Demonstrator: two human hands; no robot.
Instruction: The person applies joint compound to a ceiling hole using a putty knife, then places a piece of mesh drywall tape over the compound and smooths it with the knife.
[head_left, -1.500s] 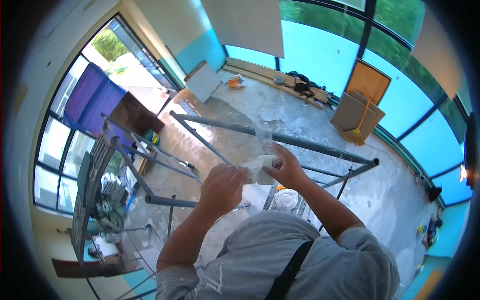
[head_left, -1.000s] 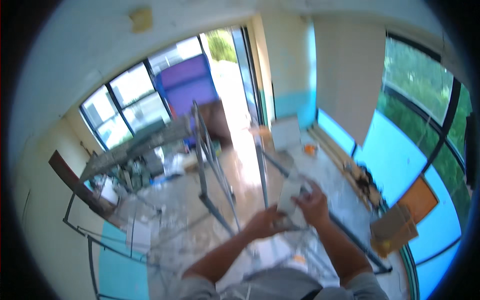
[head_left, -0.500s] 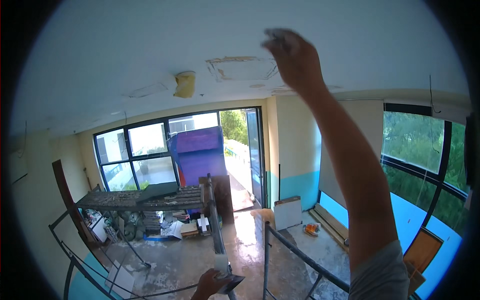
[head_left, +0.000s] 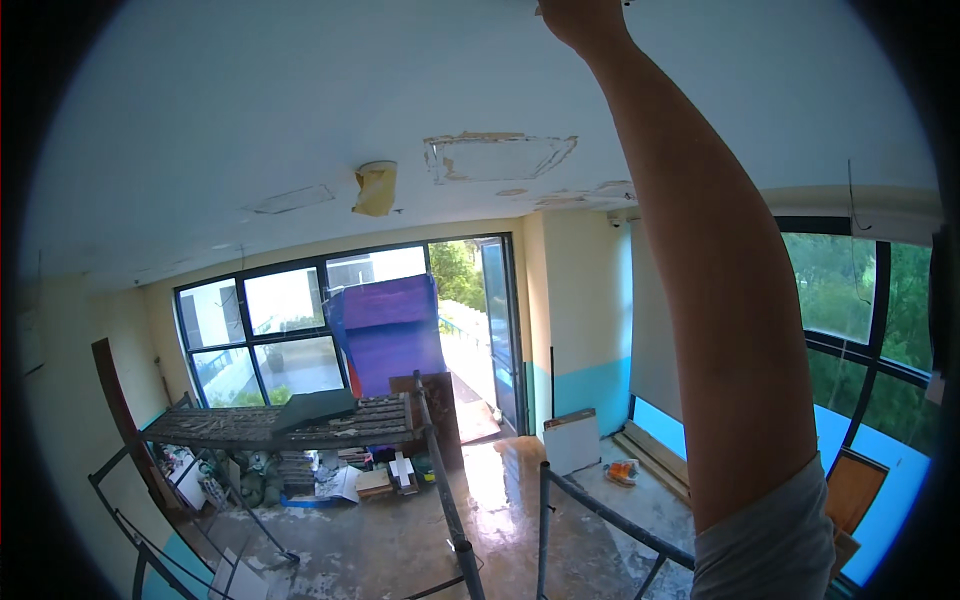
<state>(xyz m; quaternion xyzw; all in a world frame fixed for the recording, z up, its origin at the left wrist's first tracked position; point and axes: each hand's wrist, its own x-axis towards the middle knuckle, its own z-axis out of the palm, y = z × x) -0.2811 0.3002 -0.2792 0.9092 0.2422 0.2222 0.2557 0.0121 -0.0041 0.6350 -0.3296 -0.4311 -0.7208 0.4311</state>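
The right hand (head_left: 588, 18) is sitting at the very top of the view, up by the pale ceiling (head_left: 480, 75). The ceiling is spreading out on both sides of it. The fingers are running past the top edge, so I cannot tell if they are gripping something, letting go or touching the ceiling. The left hand is hiding outside the view, so I cannot tell what its fingers are doing. A scratchy square patch (head_left: 500, 158) is showing on the ceiling, and a yellow flap (head_left: 376, 188) is hanging just beside it. Down on the floor (head_left: 400, 540), an orange packet (head_left: 622, 472) is lying near some long boards (head_left: 652, 463). Papers (head_left: 340, 483) are lying under a plank bench (head_left: 230, 426). Any writing on them is looking too small to read.
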